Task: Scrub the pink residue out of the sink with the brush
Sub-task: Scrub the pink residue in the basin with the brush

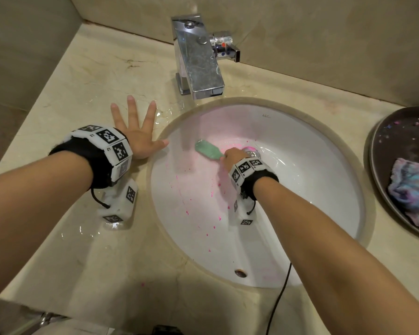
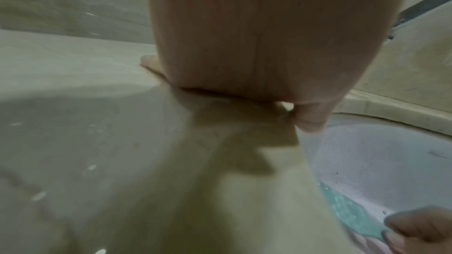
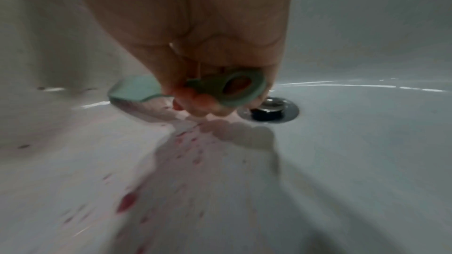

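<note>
Centrally, the beige marble countertop [image 1: 78, 93] fills most of the head view, with the white oval sink [image 1: 312, 189] set into its middle and right. A chrome faucet [image 1: 196, 59] stands at upper centre, and a dark round tray [image 1: 382, 151] with a crumpled cloth [image 1: 411, 187] sits at the right edge. Pink residue [image 1: 198, 201] speckles the basin's left slope. The left hand [image 1: 136, 131] lies flat on the counter left of the sink, fingers spread wide. The right hand [image 1: 234, 157] grips the handle of the green brush [image 1: 208, 149], whose head rests on the basin just left of the drain [image 1: 253, 152].
</note>
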Tool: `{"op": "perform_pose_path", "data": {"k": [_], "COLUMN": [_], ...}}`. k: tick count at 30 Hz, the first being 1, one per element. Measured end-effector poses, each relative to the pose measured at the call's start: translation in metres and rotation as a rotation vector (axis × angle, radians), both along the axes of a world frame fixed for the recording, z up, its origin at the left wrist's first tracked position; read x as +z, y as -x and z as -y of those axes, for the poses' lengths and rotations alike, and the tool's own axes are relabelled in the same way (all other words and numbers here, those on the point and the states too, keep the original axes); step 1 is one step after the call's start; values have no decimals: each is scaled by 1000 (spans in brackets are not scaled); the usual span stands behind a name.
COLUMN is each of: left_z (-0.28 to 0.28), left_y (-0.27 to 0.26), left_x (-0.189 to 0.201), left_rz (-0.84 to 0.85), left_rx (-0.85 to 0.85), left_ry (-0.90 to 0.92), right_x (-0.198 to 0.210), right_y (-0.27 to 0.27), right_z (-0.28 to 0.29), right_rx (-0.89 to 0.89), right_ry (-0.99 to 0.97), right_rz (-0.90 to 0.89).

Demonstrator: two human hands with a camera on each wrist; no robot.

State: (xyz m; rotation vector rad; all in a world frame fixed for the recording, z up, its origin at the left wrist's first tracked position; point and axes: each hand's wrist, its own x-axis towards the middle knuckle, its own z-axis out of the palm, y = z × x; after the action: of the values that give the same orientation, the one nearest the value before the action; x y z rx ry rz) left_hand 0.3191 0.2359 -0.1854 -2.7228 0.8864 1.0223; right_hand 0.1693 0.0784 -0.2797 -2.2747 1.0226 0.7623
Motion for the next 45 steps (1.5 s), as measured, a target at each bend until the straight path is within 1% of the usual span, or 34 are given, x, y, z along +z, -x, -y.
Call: {"op": "perform_pose_path", "data": {"k": [2,4,6,10,12,17,21,23,25,28,31,35,38,40,42,45], "left_z": [0,0,0,0,0,0,-4,-6,-11,-25,-44,-51,-49,-49,-49,-48], "left_y": [0,-1,-2,-1,-2,-1,1,-1,-4,-11,-15,-13,-16,-17,-17,-19], "left_x": [-1,-1,-1,-2,-2,-5,-4,2,12,25,24,19,16,13,11,9], "left_rz": [3,0,-4,-1,3,21,40,10,-47,-61,-61,-62,-61,-51,-42,-32], "left_rx": [-2,-8,-7,-7,-10,-14,-49,-65,-81,-228,-352,-343,-343,-344,-345,-343], "left_ry": [-2,-10,-14,-10,-8,9,38,27,28,-9,-85,-91,-84,-78,-73,-74], "right_x": [2,2,-4,-13,-11,-14,-10,-6,-3,-2,-7,-9,-8,-6,-8,-12], "right_y": [5,7,6,-2,-3,8,17,18,18,15,11,15,26,29,24,13], "right_z": [7,6,0,-15,-14,-8,-12,-13,-19,-29,-37,-42,-44,-42,-39,-41], "right_rx": [-36,14,72,40,22,-125,-157,-99,-28,-21,-34,-24,66,84,42,-70], "right_ry": [69,80,47,-102,-132,-119,-118,-135,-171,-190,-180,-166,-163,-154,-127,-111], "right_rz": [12,-5,-3,28,41,247,317,315,268,223,206,191,138,138,163,214]}}
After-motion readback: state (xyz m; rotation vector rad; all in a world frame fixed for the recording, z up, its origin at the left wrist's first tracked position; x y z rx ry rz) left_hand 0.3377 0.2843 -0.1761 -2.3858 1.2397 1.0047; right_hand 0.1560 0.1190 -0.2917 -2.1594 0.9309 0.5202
